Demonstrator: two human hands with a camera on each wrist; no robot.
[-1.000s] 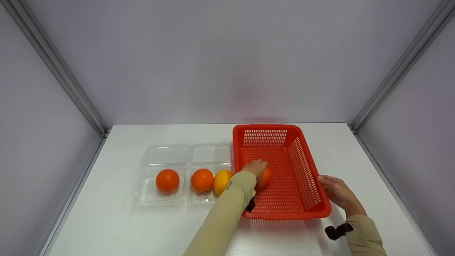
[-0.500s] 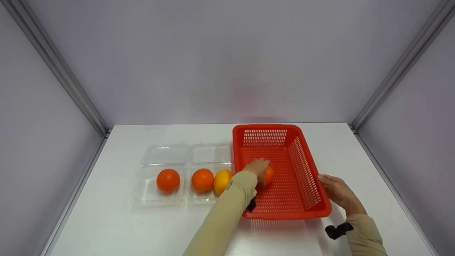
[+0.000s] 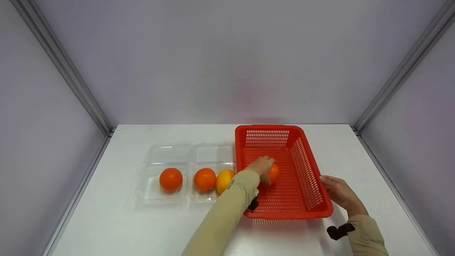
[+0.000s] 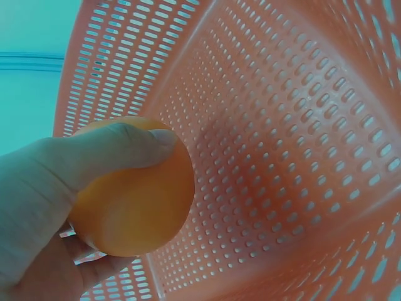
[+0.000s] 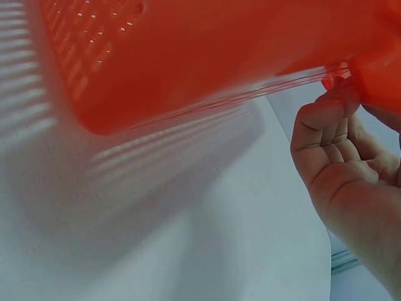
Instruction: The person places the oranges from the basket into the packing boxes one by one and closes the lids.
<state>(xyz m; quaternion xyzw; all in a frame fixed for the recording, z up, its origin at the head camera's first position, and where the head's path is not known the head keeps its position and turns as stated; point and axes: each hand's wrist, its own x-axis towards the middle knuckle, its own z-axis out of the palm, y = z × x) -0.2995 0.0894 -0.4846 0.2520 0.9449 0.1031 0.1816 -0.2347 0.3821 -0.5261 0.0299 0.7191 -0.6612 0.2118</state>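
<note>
A red slotted basket [image 3: 288, 214] stands on the white table. Inside it my left hand [image 3: 262, 165] grips an orange [image 3: 274, 173] just above the basket floor. In the left wrist view the thumb lies over the orange [image 4: 135, 204], with the basket wall [image 4: 288, 119] behind it. My right hand [image 3: 337, 192] rests against the outside of the basket's right wall near its front corner. In the right wrist view my right hand's fingers [image 5: 326, 135] touch the basket [image 5: 219, 50] under its rim and hold nothing.
Two clear plastic clamshell boxes [image 3: 153, 196] lie open left of the basket. The left one holds an orange [image 3: 171, 179]; the right one holds an orange [image 3: 205, 179] and a yellower fruit [image 3: 224, 180]. Grey walls enclose the table on three sides.
My left hand has carried the orange a little to the right and farther into the basket. The right hand stays against the basket's side.
</note>
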